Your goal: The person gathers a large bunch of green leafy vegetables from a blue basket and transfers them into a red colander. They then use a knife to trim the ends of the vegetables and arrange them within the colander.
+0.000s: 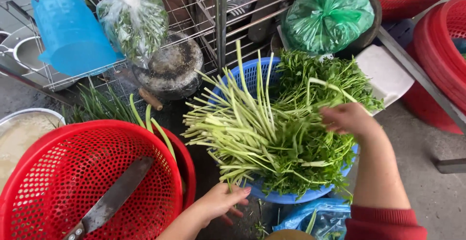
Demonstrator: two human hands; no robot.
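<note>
A blue plastic basket [250,75] holds a big heap of leafy green vegetables with long pale stems [252,123]. My right hand [347,118] reaches into the leafy side of the heap and is closed around some stalks. My left hand [221,202] is low at the basket's near edge, fingers curled at the cut stem ends, pinching one thin stalk. A red perforated basket [48,172] stands to the left with a large knife [114,196] lying inside it.
A wire rack [213,21] stands behind, with a blue plastic jug [70,33], a clear bag of greens [133,19] and a dark round pan [170,65]. A green bag [327,16] sits back right. Stacked red baskets [444,50] stand at the right. A blue bag [315,218] lies below.
</note>
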